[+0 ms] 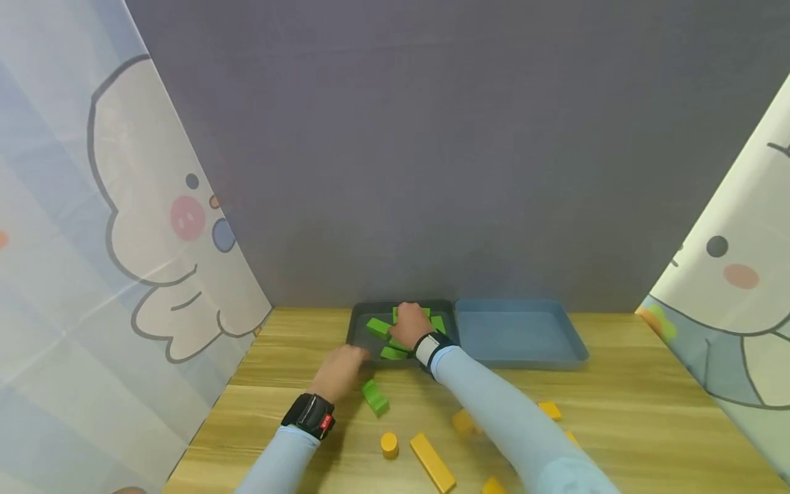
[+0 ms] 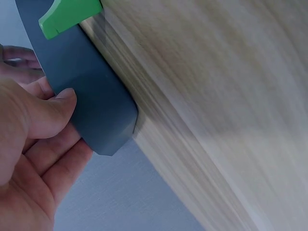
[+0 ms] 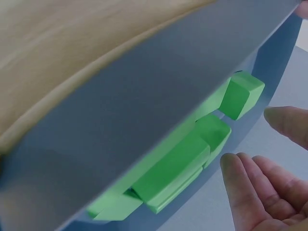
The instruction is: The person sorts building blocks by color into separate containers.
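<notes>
A dark grey tray at the back of the table holds several green blocks. At its front left corner is my left hand; in the left wrist view its thumb lies on the tray's outer wall, with the fingers behind the rim. My right hand is over the tray. In the right wrist view its fingers are extended, thumb apart, close to the green blocks and holding none. A green arch block lies on the table just before the tray.
A blue tray stands right beside the dark one. Nearer the front lie a yellow cylinder, a long yellow block and several other yellow blocks, some partly under the right sleeve. A grey wall rises behind.
</notes>
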A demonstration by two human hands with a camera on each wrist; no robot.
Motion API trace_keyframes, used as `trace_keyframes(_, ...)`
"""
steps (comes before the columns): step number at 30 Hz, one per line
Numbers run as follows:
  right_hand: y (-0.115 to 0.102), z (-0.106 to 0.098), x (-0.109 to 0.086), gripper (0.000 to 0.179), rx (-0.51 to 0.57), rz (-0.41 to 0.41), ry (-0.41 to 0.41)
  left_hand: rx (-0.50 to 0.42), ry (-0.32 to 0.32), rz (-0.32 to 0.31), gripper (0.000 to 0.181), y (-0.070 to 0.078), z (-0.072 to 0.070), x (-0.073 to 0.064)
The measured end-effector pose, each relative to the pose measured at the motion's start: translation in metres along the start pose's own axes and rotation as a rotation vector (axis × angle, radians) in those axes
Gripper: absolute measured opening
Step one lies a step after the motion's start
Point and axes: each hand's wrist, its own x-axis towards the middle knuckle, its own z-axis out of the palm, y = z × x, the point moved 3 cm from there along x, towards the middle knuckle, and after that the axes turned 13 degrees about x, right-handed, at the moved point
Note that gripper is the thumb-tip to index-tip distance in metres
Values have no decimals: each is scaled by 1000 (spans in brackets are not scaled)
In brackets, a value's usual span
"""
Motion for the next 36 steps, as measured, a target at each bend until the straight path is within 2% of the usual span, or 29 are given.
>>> trace_keyframes(7,-6,-13,-30,16,2,-41,-33,-3,-2,-13,24,2,0,0)
trace_keyframes(13,-15,-14,-59,19,37,-80,-68,-37,-38,-23,24,2,1,0)
trace_keyframes(17,-25,-9,-82,21,67,-83,-131,-51,-59,-33,24,1,1,1)
trace_keyframes(21,-36,0,-103,31,64,-52,-205,-67,-42,-35,23,2,-2,3)
trace_keyframes(27,-46,13,-118,43,56,-3,-257,-33,-24,-26,26,-2,-1,6)
trace_keyframes(32,-45,24,-122,41,29,-19,-254,-24,3,-18,23,0,-1,3)
trace_keyframes(36,-46,30,-122,46,-11,-51,-243,-19,3,-19,24,1,-1,3)
